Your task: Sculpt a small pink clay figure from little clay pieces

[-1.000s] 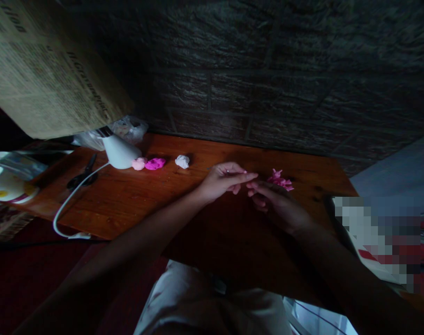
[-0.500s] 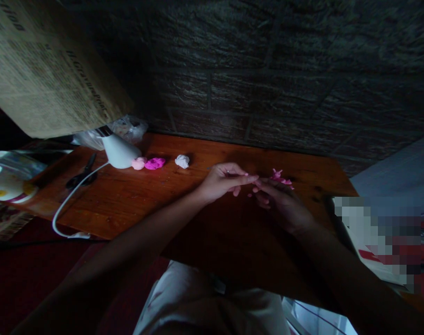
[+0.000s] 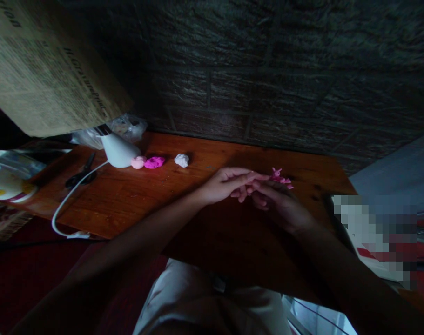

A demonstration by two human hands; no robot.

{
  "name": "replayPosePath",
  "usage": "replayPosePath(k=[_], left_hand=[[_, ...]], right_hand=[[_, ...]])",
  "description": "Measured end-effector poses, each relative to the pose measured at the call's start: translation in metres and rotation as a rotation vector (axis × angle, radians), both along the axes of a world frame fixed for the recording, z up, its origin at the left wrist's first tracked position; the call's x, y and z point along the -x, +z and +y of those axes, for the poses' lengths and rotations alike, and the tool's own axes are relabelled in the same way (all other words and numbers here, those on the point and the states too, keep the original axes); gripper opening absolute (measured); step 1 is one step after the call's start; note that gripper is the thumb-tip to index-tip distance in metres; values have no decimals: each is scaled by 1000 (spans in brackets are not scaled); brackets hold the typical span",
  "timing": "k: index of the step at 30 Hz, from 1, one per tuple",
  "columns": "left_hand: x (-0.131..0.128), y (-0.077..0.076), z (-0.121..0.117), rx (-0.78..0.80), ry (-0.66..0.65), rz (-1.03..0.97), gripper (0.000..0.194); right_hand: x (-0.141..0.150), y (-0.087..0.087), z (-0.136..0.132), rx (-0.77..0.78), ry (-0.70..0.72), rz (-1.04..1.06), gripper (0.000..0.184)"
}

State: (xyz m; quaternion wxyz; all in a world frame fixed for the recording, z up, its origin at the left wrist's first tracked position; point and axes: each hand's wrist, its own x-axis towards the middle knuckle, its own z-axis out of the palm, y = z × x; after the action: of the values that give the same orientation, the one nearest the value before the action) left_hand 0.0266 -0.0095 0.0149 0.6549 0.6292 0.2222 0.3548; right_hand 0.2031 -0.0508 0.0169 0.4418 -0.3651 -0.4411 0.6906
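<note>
Above the wooden table, my left hand (image 3: 229, 183) and my right hand (image 3: 279, 201) meet fingertip to fingertip. Both have bent fingers pressed together, and whatever lies between them is too small and dark to make out. Just behind my right hand lies a pink, crinkled modelling-clay piece (image 3: 280, 177) with lobes sticking up. Farther left on the wood sit a white clay lump (image 3: 181, 160), a bright magenta clay lump (image 3: 154, 162) and a pale pink clay lump (image 3: 138, 162), the last two touching.
A lamp with a white base (image 3: 121, 151) and newsprint-patterned shade (image 3: 65, 79) stands at left. Its white cable (image 3: 60, 207) loops over the table (image 3: 128, 204). Black scissors (image 3: 82, 177) and a paper cup (image 3: 9, 186) are farther left. A dark stone-patterned wall (image 3: 229, 93) rises behind.
My left hand has shifted slightly right and its fingers now overlap those of my right hand. A small pink bit seen between the hands earlier is now hidden.
</note>
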Motion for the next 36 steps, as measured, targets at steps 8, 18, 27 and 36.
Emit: replayPosePath(k=[8, 18, 27, 36], left_hand=[[-2, -3, 0, 40, 64, -89, 28], [-4, -5, -2, 59, 32, -168, 28], [0, -1, -1, 54, -45, -45, 38], [-4, -1, 0, 136, 2, -66, 44]], right_hand=[[1, 1, -2, 17, 76, 137, 16], [0, -2, -3, 22, 109, 113, 18], [0, 1, -1, 47, 60, 162, 17], [0, 4, -1, 68, 8, 134, 15]])
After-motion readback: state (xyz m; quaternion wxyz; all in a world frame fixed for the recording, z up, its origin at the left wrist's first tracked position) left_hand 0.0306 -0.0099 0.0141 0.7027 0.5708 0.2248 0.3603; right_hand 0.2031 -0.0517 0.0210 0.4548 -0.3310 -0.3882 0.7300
